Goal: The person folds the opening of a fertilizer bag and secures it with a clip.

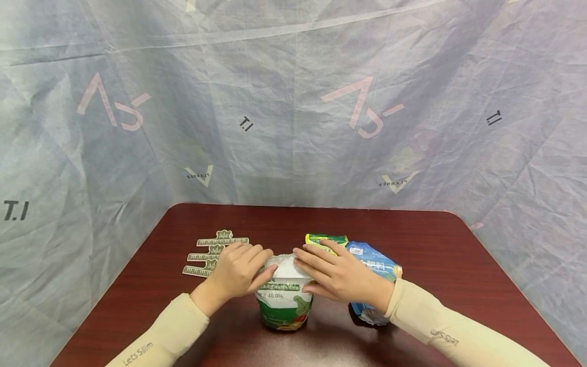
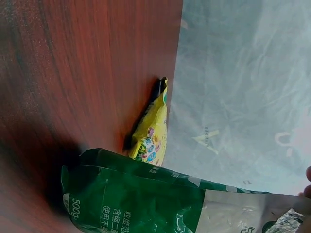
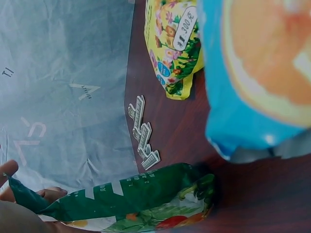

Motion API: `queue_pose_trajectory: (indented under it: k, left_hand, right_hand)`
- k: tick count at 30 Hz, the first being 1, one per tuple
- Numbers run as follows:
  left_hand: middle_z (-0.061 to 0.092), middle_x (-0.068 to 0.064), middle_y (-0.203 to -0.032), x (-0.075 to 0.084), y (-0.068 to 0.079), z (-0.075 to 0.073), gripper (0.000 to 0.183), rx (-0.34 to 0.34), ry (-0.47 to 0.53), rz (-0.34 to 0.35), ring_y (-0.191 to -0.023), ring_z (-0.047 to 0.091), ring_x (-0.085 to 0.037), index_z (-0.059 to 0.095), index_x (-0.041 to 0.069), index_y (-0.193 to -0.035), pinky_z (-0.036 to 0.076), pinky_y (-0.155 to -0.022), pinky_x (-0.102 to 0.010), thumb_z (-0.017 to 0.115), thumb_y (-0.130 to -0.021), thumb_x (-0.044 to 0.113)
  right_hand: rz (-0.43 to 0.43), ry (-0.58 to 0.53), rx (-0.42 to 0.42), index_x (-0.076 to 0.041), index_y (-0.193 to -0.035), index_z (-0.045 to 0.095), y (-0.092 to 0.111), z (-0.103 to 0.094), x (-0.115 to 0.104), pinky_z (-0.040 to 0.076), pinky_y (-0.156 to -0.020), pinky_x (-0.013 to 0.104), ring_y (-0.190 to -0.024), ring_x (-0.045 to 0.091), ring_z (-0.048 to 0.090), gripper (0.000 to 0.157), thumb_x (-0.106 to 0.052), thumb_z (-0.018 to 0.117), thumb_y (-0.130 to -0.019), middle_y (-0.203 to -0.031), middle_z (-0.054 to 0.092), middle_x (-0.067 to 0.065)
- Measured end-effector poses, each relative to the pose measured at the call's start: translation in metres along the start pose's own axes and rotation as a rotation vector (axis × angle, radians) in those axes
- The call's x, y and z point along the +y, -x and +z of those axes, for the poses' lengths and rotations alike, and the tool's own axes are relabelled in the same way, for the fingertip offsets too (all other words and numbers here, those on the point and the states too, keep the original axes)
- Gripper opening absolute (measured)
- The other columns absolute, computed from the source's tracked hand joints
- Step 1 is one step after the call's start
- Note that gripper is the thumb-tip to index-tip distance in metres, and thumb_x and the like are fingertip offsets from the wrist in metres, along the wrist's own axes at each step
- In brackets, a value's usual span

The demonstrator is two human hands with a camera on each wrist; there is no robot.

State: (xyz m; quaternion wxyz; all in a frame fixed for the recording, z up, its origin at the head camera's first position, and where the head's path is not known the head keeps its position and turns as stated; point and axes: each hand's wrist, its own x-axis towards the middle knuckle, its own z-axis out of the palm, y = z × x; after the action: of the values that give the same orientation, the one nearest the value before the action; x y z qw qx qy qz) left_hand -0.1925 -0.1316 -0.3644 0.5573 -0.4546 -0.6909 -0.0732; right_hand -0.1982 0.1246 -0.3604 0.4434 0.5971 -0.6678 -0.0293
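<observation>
A green-and-white plastic bag [image 1: 283,306] printed with vegetables stands upright near the middle of the table. At its top left, my left hand [image 1: 240,270] holds the edge, thumb in front and fingers behind. My right hand [image 1: 337,272] grips the top right, its fingers reaching over the white upper part and its thumb lower on the front. In the left wrist view, the bag [image 2: 141,194] shows "500g" near its base and a silvery patch [image 2: 286,222] near the top. The right wrist view has fingers [image 3: 51,193] at the bag's top edge.
Right of the bag stands a blue packet [image 1: 367,255] with an orange-slice print, partly behind my right forearm. A yellow-green packet [image 1: 326,238] lies farther back. Three flat ruler-shaped pieces [image 1: 222,240] lie at the left. A grey printed cloth [image 1: 293,102] hangs behind the table [image 1: 435,239].
</observation>
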Motion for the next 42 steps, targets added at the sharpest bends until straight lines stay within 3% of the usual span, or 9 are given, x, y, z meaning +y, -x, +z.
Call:
queue_pose_trajectory:
  k: [12, 30, 42]
  left_hand:
    - [0.051, 0.0, -0.062, 0.001, 0.006, 0.002, 0.033, -0.029, -0.001, -0.009, -0.043, 0.045, -0.015, 0.061, 0.006, -0.077, 0.036, -0.043, -0.028, 0.043, -0.092, 0.03]
    - [0.052, 0.0, -0.063, 0.004, 0.013, 0.004, 0.035, -0.07, -0.014, -0.019, -0.044, 0.046, -0.016, 0.062, 0.007, -0.078, 0.03, -0.041, -0.028, 0.042, -0.09, 0.033]
    - [0.053, 0.0, -0.062, 0.006, 0.018, 0.006, 0.036, -0.073, -0.015, -0.011, -0.045, 0.047, -0.018, 0.062, 0.007, -0.077, 0.031, -0.041, -0.029, 0.042, -0.091, 0.033]
  right_hand:
    - [0.009, -0.022, -0.003, -0.006, -0.114, 0.061, -0.005, 0.005, -0.001, 0.044, -0.084, 0.04, -0.094, 0.02, 0.06, 0.043, -0.041, 0.047, -0.094, -0.119, 0.058, 0.009]
    - [-0.005, -0.084, -0.016, -0.006, -0.103, 0.059, -0.007, 0.01, -0.005, 0.046, -0.072, 0.028, -0.077, 0.011, 0.055, 0.033, -0.035, 0.045, -0.096, -0.092, 0.059, 0.003]
    - [-0.027, -0.053, 0.023, -0.008, -0.095, 0.058, -0.007, 0.013, -0.005, 0.043, -0.067, 0.03, -0.069, 0.014, 0.052, 0.032, -0.036, 0.042, -0.097, -0.08, 0.055, -0.001]
